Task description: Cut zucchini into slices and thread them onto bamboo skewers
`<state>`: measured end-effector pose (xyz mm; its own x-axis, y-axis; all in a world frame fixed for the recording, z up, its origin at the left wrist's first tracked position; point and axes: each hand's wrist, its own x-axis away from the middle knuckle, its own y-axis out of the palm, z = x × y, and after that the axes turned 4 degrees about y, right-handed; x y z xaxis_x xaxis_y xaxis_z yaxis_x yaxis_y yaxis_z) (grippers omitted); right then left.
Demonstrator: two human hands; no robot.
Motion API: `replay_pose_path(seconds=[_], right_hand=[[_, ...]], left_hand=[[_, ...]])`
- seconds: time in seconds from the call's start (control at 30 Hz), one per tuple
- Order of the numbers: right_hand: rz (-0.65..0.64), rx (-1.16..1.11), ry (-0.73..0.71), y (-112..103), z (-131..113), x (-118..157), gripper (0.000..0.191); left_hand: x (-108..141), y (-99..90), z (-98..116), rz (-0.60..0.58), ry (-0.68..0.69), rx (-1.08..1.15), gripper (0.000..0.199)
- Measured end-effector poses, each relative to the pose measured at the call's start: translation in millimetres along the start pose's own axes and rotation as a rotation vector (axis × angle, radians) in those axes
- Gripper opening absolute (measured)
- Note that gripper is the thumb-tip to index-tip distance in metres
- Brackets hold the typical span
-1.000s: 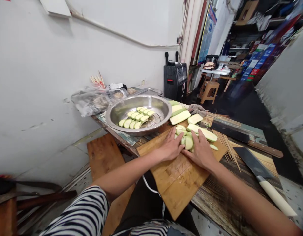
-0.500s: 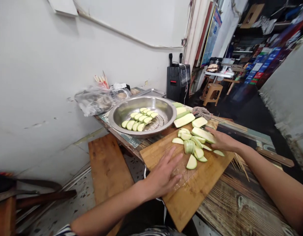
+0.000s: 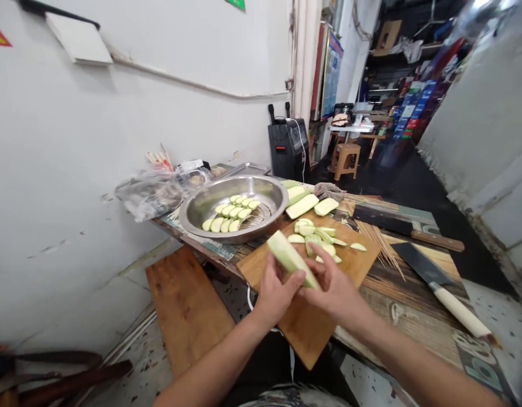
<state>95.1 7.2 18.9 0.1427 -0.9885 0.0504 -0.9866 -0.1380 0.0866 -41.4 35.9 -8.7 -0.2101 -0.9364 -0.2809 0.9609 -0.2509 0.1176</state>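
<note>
In the head view, a long pale green zucchini piece with a flat cut face is lifted over the near part of a brown wooden cutting board, tilted, its far end pointing toward the basin. The left hand is closed around its side, thumb laid across it; the right hand grips the near end, though its fingers partly hide the contact. Beyond the fingers lies a loose heap of thin, green-edged zucchini slices, with one lone slice nearer the board's right side.

The freshly cut face is probably slick, so a light or uneven pinch could let the piece twist free and drop among the slices. The right fingers are close enough to the heap to scatter it with a careless sweep. The board's near corner juts past the edge of the wood-patterned table over the lap, so pressing there might tip it.

Right of the board are thin bamboo skewers, a dark blade with a brown wooden handle and a broad cleaver with a cream handle. That cream handle points outward near the right forearm; a bump could swing the cleaver or knock it down. The round stainless steel basin holds rows of slices
</note>
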Motion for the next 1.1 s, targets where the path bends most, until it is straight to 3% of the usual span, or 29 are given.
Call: replay_pose_path(seconds=[0.1, 0.23, 0.33, 0.4, 0.47, 0.6, 0.73, 0.93, 1.1], right_hand=[[-0.026, 0.054, -0.111, 24.9, 10.9, 10.0, 0.083], [-0.203, 0.420, -0.208, 6.2, 0.4, 15.7, 0.072], [-0.294, 0.824, -0.369, -18.8, -2.1, 17.7, 0.045], [-0.248, 1.156, -0.515, -34.6, 5.6, 13.1, 0.040], [-0.207, 1.298, -0.569, -49.7, 17.2, 2.0, 0.041], [-0.240, 1.381, -0.636, -76.8, 32.5, -33.5, 0.045], [-0.303, 1.428, -0.703, -100.9, 32.1, -72.1, 0.042], [-0.251, 1.447, -0.662, -127.2, 33.3, -117.3, 0.048], [-0.169, 1.435, -0.604, -132.6, 20.2, -123.5, 0.049]], left_hand=[[6.5, -1.5, 8.5, 0.061, 0.021, 0.005, 0.069], [6.1, -19.0, 15.6, 0.078, -0.070, -0.172, 0.065], [2.5, -32.1, 19.9, -0.043, -0.118, -0.389, 0.068], [0.6, -36.9, 24.0, -0.156, -0.077, -0.615, 0.073], [-1.2, -37.8, 28.3, -0.288, -0.001, -0.839, 0.076], [-6.9, -31.9, 32.5, -0.594, 0.131, -1.101, 0.079], [-13.2, -21.0, 31.1, -0.836, 0.197, -1.178, 0.077], [-26.4, 0.5, 29.4, -0.958, 0.196, -1.164, 0.077], [-37.6, 9.4, 30.5, -1.021, 0.219, -1.146, 0.072]])
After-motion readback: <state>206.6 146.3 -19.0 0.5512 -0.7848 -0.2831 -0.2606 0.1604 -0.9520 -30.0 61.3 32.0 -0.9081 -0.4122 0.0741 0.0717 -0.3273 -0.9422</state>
